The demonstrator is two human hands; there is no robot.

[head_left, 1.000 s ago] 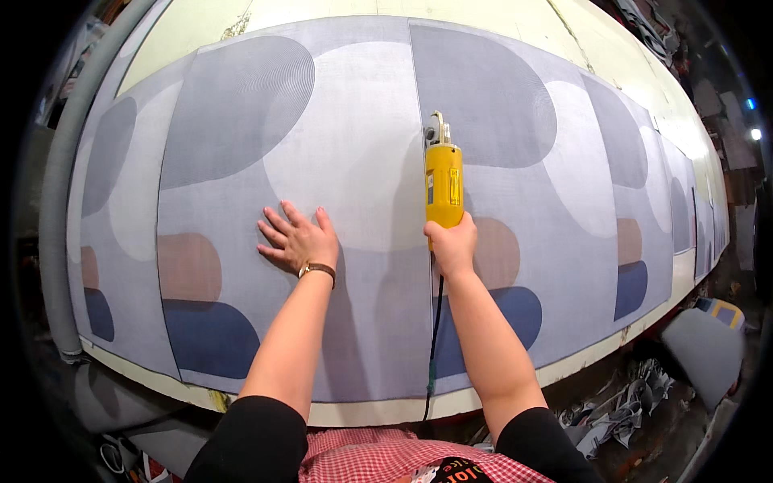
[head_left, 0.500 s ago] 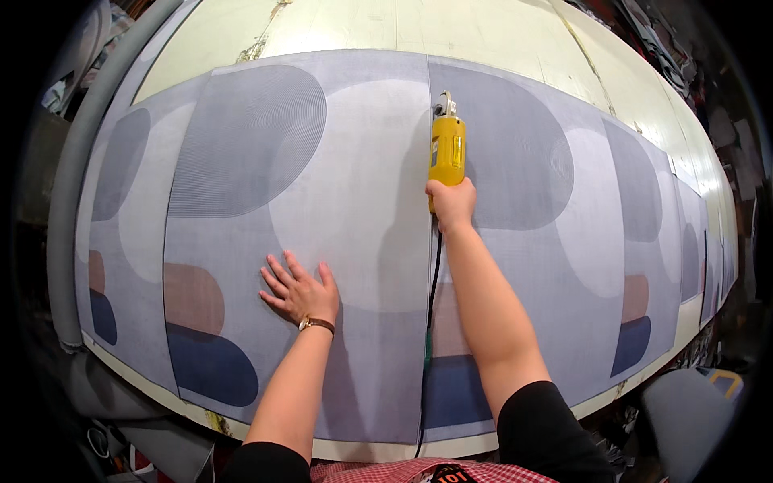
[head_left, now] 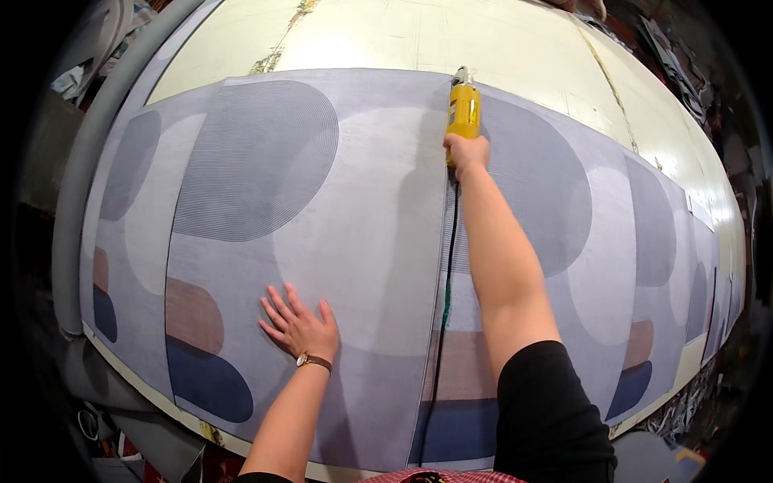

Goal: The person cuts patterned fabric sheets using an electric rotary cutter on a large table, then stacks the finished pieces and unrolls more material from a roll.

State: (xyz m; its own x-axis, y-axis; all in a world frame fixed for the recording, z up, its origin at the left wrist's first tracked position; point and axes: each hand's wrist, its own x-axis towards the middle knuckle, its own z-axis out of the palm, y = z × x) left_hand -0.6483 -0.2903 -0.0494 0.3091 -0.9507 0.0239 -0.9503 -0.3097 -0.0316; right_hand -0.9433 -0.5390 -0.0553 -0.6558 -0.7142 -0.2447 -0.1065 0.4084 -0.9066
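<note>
A wide grey-blue rug sheet (head_left: 362,201), printed with rounded shapes in grey, dusty pink and navy, lies over the table. My right hand (head_left: 469,153) is wrapped round the yellow body of a handheld electric cutter (head_left: 464,113). The cutter's metal head sits at the sheet's far edge, over a straight line dividing two printed panels. From its rear a black cord (head_left: 455,233) runs back along that line, with a green wrapped section. My left hand (head_left: 306,332) lies flat on the left panel, fingers spread, a watch (head_left: 312,361) on its wrist.
Beyond the sheet shows the pale cream tabletop (head_left: 362,36), with worn brownish seams. A long grey roll (head_left: 71,209) borders the left side. Scraps of material (head_left: 680,410) lie past the right table edge, and more grey pieces (head_left: 121,402) hang at the lower left.
My right hand has pushed the cutter farther away along the dividing line, up to the sheet's far edge. The view has shifted somewhat; my left hand stays flat on the panel.
</note>
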